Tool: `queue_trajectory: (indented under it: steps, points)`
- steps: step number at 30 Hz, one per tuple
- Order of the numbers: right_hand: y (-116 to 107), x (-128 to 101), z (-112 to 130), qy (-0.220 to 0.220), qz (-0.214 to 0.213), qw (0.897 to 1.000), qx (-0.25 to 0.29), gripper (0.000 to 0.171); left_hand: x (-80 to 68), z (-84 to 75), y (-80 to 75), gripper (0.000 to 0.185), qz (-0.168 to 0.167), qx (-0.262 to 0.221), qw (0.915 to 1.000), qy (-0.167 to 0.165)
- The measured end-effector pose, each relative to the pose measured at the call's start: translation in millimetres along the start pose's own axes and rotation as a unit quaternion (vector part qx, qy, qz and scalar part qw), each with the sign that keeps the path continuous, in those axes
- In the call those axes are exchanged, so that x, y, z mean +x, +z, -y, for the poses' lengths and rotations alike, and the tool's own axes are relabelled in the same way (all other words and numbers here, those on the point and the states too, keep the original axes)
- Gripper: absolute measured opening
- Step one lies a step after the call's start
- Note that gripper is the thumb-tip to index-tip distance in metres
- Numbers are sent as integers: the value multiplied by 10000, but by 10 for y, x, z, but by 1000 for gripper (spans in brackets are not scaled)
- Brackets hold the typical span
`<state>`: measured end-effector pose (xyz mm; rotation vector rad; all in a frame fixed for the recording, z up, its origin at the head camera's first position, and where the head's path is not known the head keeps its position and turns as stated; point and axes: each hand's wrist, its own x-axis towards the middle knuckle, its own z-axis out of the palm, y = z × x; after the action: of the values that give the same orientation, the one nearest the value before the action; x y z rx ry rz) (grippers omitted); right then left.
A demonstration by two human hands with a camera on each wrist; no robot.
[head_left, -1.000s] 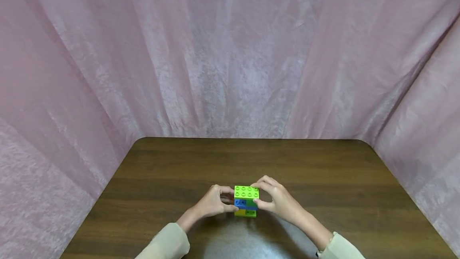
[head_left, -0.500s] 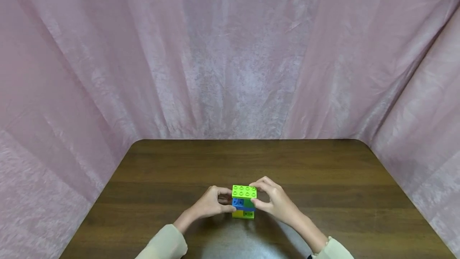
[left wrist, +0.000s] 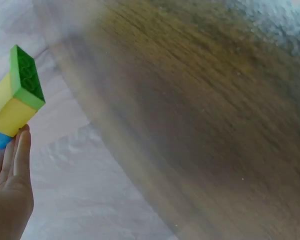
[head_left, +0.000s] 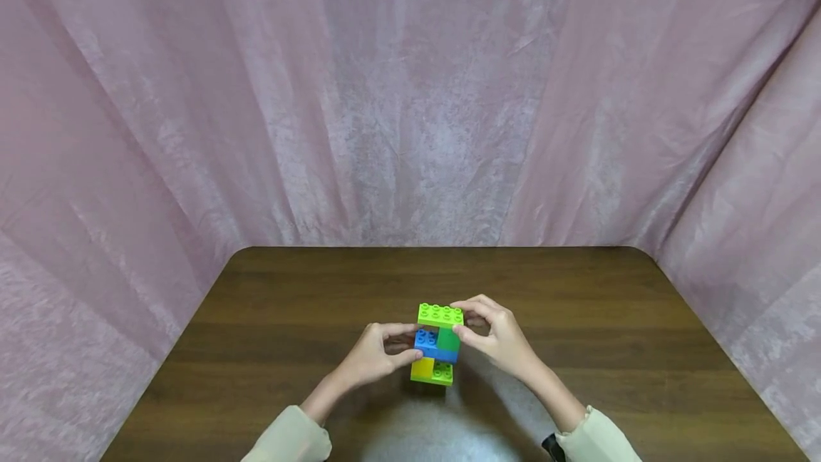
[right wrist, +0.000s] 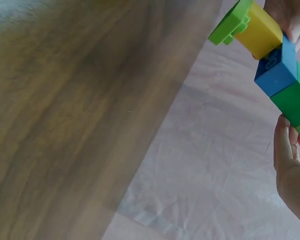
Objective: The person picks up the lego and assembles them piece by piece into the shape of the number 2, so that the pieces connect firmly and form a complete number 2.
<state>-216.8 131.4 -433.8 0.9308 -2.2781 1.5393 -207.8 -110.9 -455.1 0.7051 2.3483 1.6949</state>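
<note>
Both hands hold one stack of toy building bricks in the head view. From the top it runs a lime plate [head_left: 440, 315], a green brick [head_left: 448, 339] at the right, a blue brick [head_left: 425, 342], a yellow brick [head_left: 422, 367] at the left and a lime bottom plate [head_left: 442, 374]. My left hand [head_left: 368, 358] pinches the blue brick's left end between thumb and fingers. With thumb in front and fingers behind, my right hand [head_left: 503, 341] grips the upper right end. The left wrist view shows the bottom plate's hollow underside [left wrist: 29, 75], raised off the table.
A brown wooden table [head_left: 288, 298] with rounded far corners lies under the hands. Pink velvety curtains [head_left: 410, 105] hang behind it and along both sides. A dark band [head_left: 553, 448] shows at the right sleeve [head_left: 599, 437].
The stack has risen and its top has tipped away, so more of its front shows. Both hands have moved up with it, keeping their hold.
</note>
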Motion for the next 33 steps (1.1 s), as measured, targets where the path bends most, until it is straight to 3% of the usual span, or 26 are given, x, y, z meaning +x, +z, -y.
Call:
queue_trajectory:
  steps: [6, 13, 16, 20, 26, 33]
  points:
    - [-27, 86, 14, 831, -120, 9957, 400, 26, -77, -51, 8, 57, -181, 598, 9969, 473]
    - [-58, 155, -33, 1686, -193, 9839, 561, 29, -181, -84, 95, 88, -431, 1629, 9765, 1344]
    - [-74, 185, -43, 1944, -116, 9788, 636, 31, -186, -93, 108, 93, -482, 1797, 9689, 1635]
    - [-88, 209, -62, 2352, -73, 9686, 805, 33, -183, -101, 114, 95, -440, 1762, 9678, 1742]
    - [-90, 215, -79, 2563, -54, 9618, 959, 34, -176, -111, 108, 93, -476, 1876, 9605, 2001]
    - [-114, 223, -13, 2199, 156, 9708, 949, 37, -184, -125, 68, 87, -817, 1904, 9470, 2453]
